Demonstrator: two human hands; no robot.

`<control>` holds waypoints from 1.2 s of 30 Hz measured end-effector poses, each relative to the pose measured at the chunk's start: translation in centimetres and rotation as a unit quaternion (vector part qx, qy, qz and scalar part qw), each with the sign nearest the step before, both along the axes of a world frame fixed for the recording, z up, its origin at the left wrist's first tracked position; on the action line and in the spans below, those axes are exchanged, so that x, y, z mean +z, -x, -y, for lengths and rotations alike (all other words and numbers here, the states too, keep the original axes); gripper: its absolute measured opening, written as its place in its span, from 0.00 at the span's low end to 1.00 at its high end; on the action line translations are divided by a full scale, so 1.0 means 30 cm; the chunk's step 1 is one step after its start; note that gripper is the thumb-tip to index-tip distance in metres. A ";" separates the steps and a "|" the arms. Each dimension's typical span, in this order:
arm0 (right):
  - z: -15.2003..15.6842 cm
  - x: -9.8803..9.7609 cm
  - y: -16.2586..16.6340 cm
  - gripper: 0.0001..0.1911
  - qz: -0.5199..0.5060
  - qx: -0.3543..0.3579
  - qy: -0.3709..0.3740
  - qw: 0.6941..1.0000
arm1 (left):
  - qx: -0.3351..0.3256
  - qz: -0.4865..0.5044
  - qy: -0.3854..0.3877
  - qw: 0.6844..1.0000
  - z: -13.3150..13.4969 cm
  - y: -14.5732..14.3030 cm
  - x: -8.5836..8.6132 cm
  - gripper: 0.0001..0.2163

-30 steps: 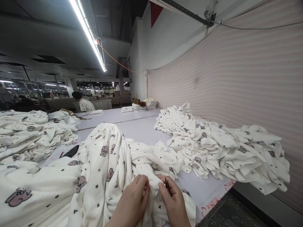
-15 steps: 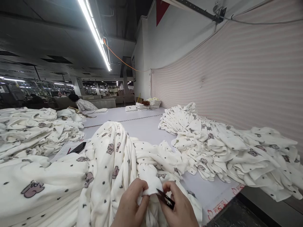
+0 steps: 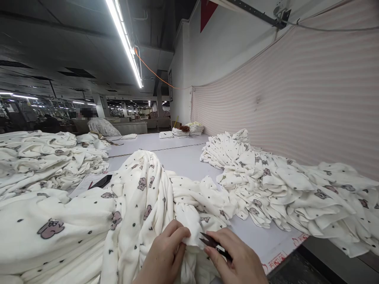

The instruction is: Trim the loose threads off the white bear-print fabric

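Observation:
My left hand [image 3: 167, 250] pinches the edge of a white fleece piece of fabric [image 3: 189, 225], printed with small dark marks and mauve animal figures. In my right hand [image 3: 233, 256] is a pair of black thread snips [image 3: 217, 245]. Its two blades stand apart and point left, close beside the pinched fabric edge. More of the same printed fabric [image 3: 142, 197] lies bunched in folds in front of me, to the left of and beyond my hands.
Heaped printed fabric lies on the right [image 3: 281, 185] and on the left [image 3: 44, 161]. A black flat object [image 3: 102, 181] rests on paper. Folded stacks [image 3: 195, 129] sit at the table's [image 3: 183, 157] far end. A person [image 3: 102, 126] is beyond the table at left.
My right hand has drawn slightly right, and the snips' blades now show apart. The left hand keeps its pinch on the fabric. The view has shifted a little to the left.

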State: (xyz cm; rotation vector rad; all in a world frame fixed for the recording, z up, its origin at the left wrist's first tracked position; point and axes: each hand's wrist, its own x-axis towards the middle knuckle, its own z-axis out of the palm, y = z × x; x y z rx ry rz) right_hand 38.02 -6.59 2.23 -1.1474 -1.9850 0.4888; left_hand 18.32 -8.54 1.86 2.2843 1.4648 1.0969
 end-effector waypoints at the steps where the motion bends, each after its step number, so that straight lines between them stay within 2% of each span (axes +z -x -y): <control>1: -0.001 0.010 0.001 0.10 0.022 0.015 0.005 1.000 | -0.002 -0.002 0.003 1.000 0.001 0.000 0.001 0.11; 5: -0.006 0.029 0.021 0.09 0.051 0.066 0.031 0.996 | 0.001 0.002 0.010 1.000 0.001 0.000 0.005 0.12; 10: -0.004 -0.010 0.045 0.08 -0.035 0.045 0.036 0.998 | 0.016 0.020 0.007 1.000 -0.002 0.010 0.013 0.12; 13: -0.006 -0.051 0.072 0.11 -0.084 -0.003 0.026 0.996 | 0.022 0.039 0.005 0.999 -0.006 0.016 0.029 0.11; 14: -0.010 -0.064 0.083 0.11 -0.101 -0.014 0.019 0.995 | 0.022 0.047 0.022 0.998 -0.007 0.019 0.039 0.10; 16: -0.025 -0.085 0.106 0.08 -0.130 -0.022 0.007 0.991 | 0.016 0.071 0.107 0.992 -0.005 0.024 0.061 0.09; 19: -0.049 -0.101 0.126 0.05 -0.191 -0.035 0.024 0.981 | 0.013 0.134 0.261 0.956 0.002 0.033 0.093 0.10; 21: -0.055 -0.104 0.128 0.05 -0.218 -0.036 0.053 0.974 | 0.017 0.190 0.309 0.932 0.006 0.041 0.102 0.12; 23: -0.050 -0.105 0.129 0.05 -0.222 0.000 0.041 0.974 | 0.015 0.242 0.334 0.911 0.007 0.047 0.098 0.13; 26: -0.034 -0.109 0.139 0.07 -0.230 0.068 -0.023 0.971 | -0.009 0.308 0.357 0.882 0.005 0.049 0.078 0.15; 28: -0.029 -0.117 0.150 0.07 -0.223 0.093 -0.031 0.970 | -0.019 0.345 0.366 0.864 0.006 0.049 0.062 0.16; 30: -0.028 -0.131 0.160 0.06 -0.195 0.102 -0.039 0.975 | -0.023 0.369 0.369 0.852 0.009 0.048 0.048 0.16; 32: -0.029 -0.149 0.166 0.11 -0.154 0.098 -0.073 0.981 | -0.023 0.385 0.374 0.844 0.013 0.050 0.035 0.16; 34: -0.027 -0.164 0.169 0.15 -0.128 0.092 -0.093 0.983 | -0.004 0.413 0.391 0.822 0.014 0.054 0.022 0.17; 36: -0.021 -0.168 0.171 0.17 -0.127 0.082 -0.083 0.985 | 0.013 0.439 0.413 0.798 0.013 0.058 0.010 0.19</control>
